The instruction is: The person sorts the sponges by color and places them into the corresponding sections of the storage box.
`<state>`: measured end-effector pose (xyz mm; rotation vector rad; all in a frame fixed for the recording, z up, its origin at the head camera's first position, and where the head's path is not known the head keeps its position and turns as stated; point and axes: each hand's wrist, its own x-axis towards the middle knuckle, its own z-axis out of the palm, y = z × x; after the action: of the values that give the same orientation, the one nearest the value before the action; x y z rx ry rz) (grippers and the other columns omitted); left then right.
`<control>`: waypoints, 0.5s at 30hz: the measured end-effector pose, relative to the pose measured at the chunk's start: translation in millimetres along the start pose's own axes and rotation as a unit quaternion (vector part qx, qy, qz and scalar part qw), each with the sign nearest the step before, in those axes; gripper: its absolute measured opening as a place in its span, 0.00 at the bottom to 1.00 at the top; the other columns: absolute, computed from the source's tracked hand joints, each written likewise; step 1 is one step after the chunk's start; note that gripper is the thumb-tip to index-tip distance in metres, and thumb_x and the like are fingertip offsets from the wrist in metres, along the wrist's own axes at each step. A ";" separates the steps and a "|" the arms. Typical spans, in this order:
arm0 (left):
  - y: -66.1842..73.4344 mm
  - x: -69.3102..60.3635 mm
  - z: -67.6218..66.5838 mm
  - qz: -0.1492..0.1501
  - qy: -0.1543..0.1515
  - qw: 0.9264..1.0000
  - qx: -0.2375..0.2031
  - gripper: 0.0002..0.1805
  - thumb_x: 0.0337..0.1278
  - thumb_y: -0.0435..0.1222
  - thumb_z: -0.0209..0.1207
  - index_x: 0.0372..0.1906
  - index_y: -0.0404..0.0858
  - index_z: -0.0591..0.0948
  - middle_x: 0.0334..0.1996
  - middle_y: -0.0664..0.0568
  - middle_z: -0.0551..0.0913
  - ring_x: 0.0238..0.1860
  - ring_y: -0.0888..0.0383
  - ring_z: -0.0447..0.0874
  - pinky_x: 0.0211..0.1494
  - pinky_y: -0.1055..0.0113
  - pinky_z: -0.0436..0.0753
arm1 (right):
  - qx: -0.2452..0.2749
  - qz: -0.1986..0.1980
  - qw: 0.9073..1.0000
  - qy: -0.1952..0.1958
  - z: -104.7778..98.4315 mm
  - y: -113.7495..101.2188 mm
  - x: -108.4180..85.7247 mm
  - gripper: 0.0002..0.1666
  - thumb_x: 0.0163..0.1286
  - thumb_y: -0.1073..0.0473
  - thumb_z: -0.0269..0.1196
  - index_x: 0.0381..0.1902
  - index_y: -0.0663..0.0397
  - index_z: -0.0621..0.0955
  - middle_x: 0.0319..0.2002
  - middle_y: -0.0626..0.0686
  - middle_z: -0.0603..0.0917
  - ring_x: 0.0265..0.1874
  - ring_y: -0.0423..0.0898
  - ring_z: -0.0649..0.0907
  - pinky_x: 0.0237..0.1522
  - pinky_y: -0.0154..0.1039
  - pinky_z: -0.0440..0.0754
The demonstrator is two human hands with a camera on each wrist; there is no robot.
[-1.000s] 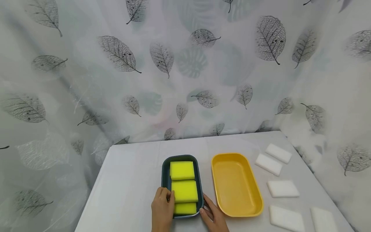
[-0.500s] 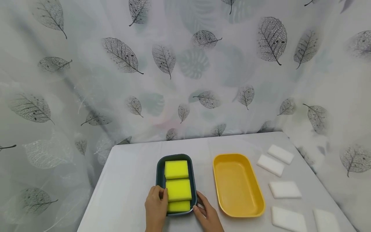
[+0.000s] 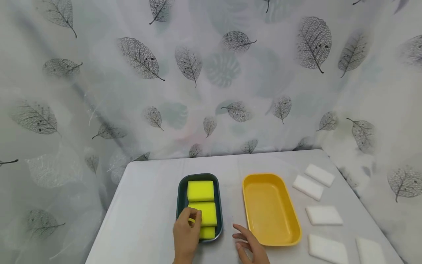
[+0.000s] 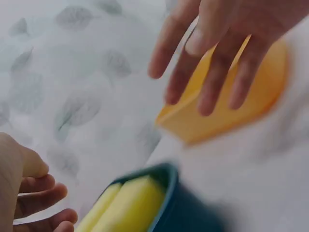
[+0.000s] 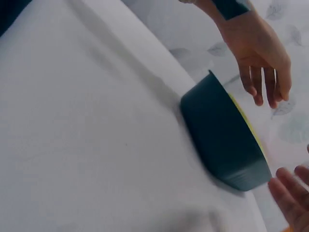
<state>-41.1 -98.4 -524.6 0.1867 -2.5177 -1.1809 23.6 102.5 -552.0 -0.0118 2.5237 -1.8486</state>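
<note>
My left hand (image 3: 187, 233) hovers above the near left part of a dark teal tray (image 3: 184, 194). Its fingers are loosely bent, with nothing between them in either wrist view. In that tray lie yellow sponges, a far one (image 3: 200, 190), a middle one (image 3: 206, 214) and a near one (image 3: 207, 233) partly behind the hand. My right hand (image 3: 251, 245) is in the gap between the teal tray and a yellow-orange tray (image 3: 270, 209), fingers spread and relaxed. In the right wrist view, the teal tray's outer wall (image 5: 222, 140) stands apart from the right fingertips or nearly touches them.
Several white sponge blocks (image 3: 324, 215) lie scattered on the right side of the white-covered table (image 3: 148, 212). A leaf-patterned curtain (image 3: 211, 91) hangs behind the table and along its sides.
My right hand has let go of the teal tray's side and moved right. My left hand has lifted off the tray's left edge, shifting right over the sponges. Earlier the tray slid slightly left.
</note>
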 end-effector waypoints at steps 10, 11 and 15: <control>28.2 -60.6 46.3 -0.080 -0.236 0.934 -0.255 0.03 0.65 0.33 0.65 0.34 0.42 0.84 0.32 0.51 0.91 0.30 0.68 0.86 0.33 0.74 0.87 | -0.069 -0.370 0.910 0.176 -71.2 50.0 -17.4 0.32 0.54 0.90 0.53 0.57 0.75 0.81 0.53 0.53 0.85 0.34 0.30 0.77 0.35 0.19 0.75; 28.2 -65.2 52.6 -0.093 -0.268 0.919 -0.274 0.03 0.66 0.33 0.65 0.34 0.41 0.83 0.32 0.50 0.91 0.30 0.67 0.87 0.33 0.75 0.86 | -0.087 -0.345 0.913 0.198 -81.4 50.9 -19.6 0.33 0.55 0.90 0.52 0.57 0.72 0.81 0.54 0.47 0.84 0.34 0.26 0.75 0.34 0.18 0.74; 23.1 -79.6 76.3 -0.171 -0.348 0.858 -0.336 0.05 0.69 0.37 0.63 0.38 0.38 0.82 0.33 0.52 0.89 0.30 0.65 0.86 0.32 0.77 0.83 | -0.219 -0.181 0.912 0.296 -115.0 53.5 -28.3 0.32 0.57 0.87 0.57 0.54 0.59 0.84 0.52 0.36 0.83 0.49 0.11 0.70 0.47 0.10 0.72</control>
<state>5.4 -7.7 -572.5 0.0157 -2.4485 -2.5839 50.3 228.7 -568.1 0.0986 3.5339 -1.4882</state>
